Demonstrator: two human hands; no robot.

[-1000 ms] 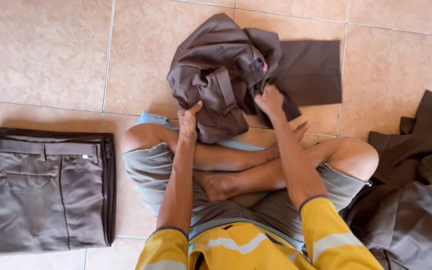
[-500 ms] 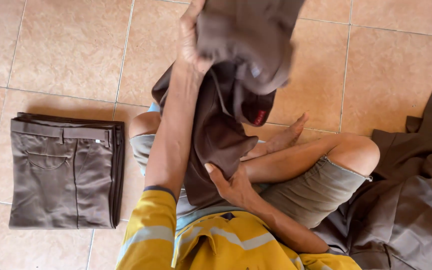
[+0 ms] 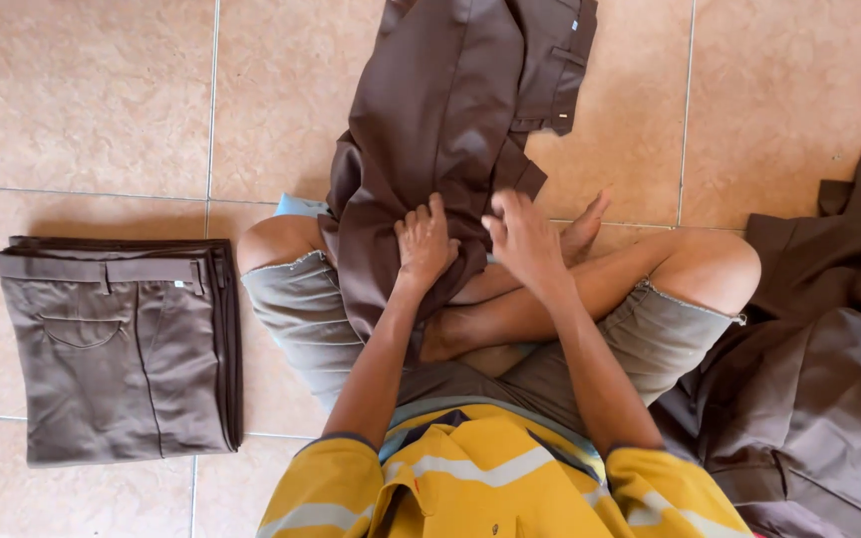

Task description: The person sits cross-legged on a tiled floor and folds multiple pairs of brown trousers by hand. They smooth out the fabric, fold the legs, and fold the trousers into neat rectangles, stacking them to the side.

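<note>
I sit cross-legged on a tiled floor. A pair of brown trousers [image 3: 450, 110] lies stretched out from my lap onto the tiles ahead. My left hand [image 3: 424, 242] grips a fold of this fabric over my left knee. My right hand [image 3: 522, 235] rests beside it, fingers curled on the cloth's edge near my crossed shins.
A stack of folded brown trousers [image 3: 117, 349] lies on the floor to my left. A heap of unfolded brown garments [image 3: 829, 369] lies on my right, against my right knee. Beige floor tiles [image 3: 92, 90] surround me.
The crumpled trousers were lifted high by my left hand, then laid out flat in front of me. Both hands have come down onto the cloth in my lap.
</note>
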